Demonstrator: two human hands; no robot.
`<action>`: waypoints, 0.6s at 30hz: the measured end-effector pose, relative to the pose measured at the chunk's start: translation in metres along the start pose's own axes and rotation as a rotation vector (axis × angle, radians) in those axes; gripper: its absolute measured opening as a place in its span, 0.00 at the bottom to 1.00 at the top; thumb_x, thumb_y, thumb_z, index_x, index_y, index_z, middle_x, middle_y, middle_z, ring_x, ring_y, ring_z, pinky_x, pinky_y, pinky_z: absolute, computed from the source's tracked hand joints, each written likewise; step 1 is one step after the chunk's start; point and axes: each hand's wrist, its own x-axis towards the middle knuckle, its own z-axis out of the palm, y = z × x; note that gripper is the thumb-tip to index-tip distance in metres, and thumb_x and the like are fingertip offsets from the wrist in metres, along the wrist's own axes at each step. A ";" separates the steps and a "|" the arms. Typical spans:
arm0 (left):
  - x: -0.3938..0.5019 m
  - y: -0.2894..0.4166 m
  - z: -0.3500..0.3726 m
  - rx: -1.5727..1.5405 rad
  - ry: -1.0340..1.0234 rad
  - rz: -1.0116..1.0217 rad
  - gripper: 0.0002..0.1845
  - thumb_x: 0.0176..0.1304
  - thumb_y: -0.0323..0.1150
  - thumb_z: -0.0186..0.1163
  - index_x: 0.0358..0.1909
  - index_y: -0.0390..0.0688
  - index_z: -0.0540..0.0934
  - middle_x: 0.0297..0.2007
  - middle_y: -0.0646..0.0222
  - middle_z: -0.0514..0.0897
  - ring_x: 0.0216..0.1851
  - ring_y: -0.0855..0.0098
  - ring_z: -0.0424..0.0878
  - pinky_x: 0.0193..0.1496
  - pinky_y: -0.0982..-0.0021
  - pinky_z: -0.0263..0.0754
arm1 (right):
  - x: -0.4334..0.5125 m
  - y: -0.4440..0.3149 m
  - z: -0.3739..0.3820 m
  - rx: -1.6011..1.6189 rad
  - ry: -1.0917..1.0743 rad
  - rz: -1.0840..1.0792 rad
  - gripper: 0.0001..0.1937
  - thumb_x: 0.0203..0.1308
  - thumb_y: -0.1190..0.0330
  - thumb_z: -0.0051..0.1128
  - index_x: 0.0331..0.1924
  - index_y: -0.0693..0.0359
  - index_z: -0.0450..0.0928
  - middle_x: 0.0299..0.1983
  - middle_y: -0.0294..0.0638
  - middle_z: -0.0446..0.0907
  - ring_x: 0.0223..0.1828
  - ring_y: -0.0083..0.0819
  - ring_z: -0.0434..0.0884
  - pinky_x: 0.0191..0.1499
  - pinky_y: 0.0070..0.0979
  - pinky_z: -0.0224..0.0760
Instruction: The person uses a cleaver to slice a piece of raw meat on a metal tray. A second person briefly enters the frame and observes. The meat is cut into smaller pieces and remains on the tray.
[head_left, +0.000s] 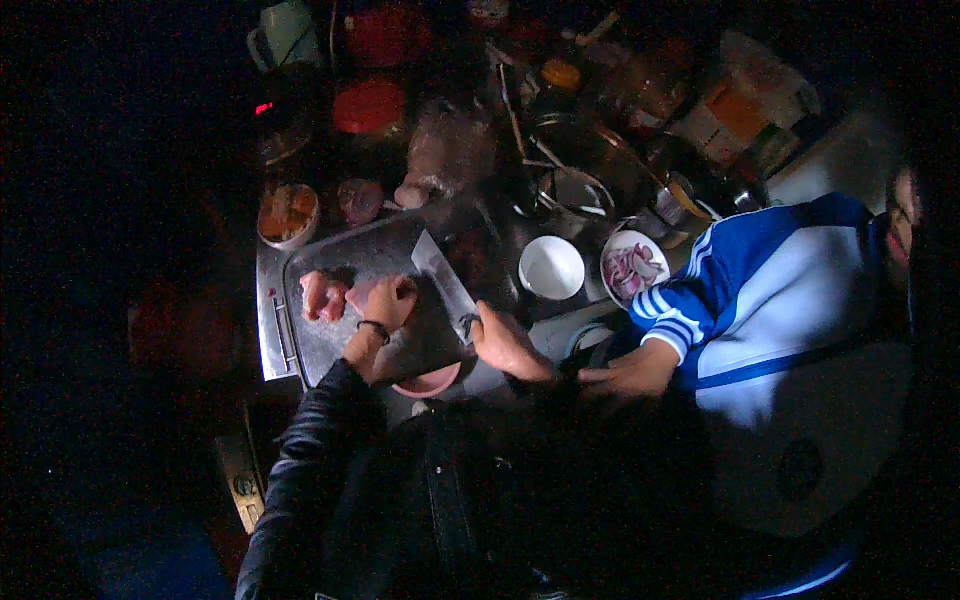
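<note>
My left hand, with a dark band at the wrist, presses on a piece of raw meat on a metal board with a side handle. Beside it on the left lies another pale pink piece of raw meat. My right hand is closed around the handle of a broad-bladed knife. Its blade points up and to the left over the board's right part, apart from the meat. A pink bowl sits just below the board, partly hidden by my left arm.
A white bowl and a bowl of sliced red onion stand right of the knife. A person in a blue and white jacket is close on the right, a hand near mine. Another filled bowl stands at the upper left. Much is dark.
</note>
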 end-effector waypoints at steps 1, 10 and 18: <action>-0.005 0.006 0.000 0.066 0.033 -0.013 0.08 0.42 0.32 0.53 0.27 0.44 0.74 0.29 0.58 0.76 0.32 0.56 0.73 0.35 0.64 0.68 | -0.002 0.004 0.003 0.001 0.069 -0.008 0.19 0.51 0.67 0.42 0.47 0.67 0.64 0.32 0.57 0.72 0.32 0.50 0.72 0.35 0.38 0.65; -0.009 0.024 -0.001 0.144 -0.028 0.078 0.09 0.40 0.33 0.53 0.27 0.45 0.72 0.27 0.60 0.75 0.30 0.57 0.73 0.32 0.62 0.68 | -0.005 -0.002 -0.005 -0.059 -0.025 0.047 0.19 0.51 0.67 0.39 0.44 0.73 0.62 0.36 0.60 0.70 0.36 0.54 0.70 0.39 0.38 0.64; -0.007 0.012 0.002 0.186 0.048 0.237 0.09 0.43 0.35 0.54 0.28 0.44 0.71 0.27 0.61 0.75 0.29 0.59 0.74 0.32 0.63 0.69 | -0.011 -0.001 -0.007 -0.921 0.159 -0.619 0.08 0.40 0.70 0.46 0.25 0.66 0.72 0.24 0.48 0.72 0.27 0.41 0.71 0.29 0.34 0.62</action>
